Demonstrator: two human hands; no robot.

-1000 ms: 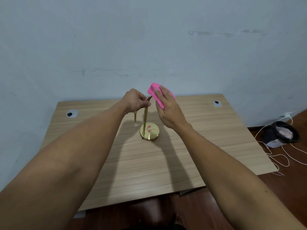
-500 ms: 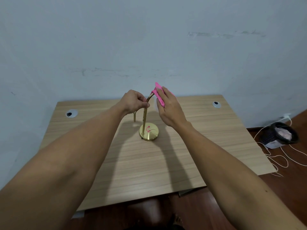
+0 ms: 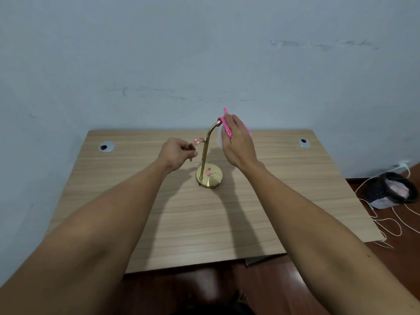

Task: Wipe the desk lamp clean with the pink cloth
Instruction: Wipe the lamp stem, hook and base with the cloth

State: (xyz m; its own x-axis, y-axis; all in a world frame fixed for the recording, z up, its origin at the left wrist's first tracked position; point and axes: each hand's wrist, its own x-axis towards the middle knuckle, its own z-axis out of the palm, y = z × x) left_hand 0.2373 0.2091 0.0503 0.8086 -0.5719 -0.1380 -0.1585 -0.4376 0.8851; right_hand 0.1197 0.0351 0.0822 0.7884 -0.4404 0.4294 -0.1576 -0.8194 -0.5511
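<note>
A gold desk lamp stands upright on the wooden desk, its round base reflecting pink. My right hand presses the pink cloth around the curved top of the lamp's stem, where the arm bends right. A white part of the lamp shows just behind that hand. My left hand pinches the tip of a short curved side arm that branches left from the stem at mid height.
Two grey cable grommets sit near the desk's back corners against the pale wall. On the floor to the right are a dark bin with a pink liner and loose white cords.
My left hand has slid down from the stem's top to the side arm, uncovering the stem. The right hand with the cloth has risen and wrapped over the bend.
</note>
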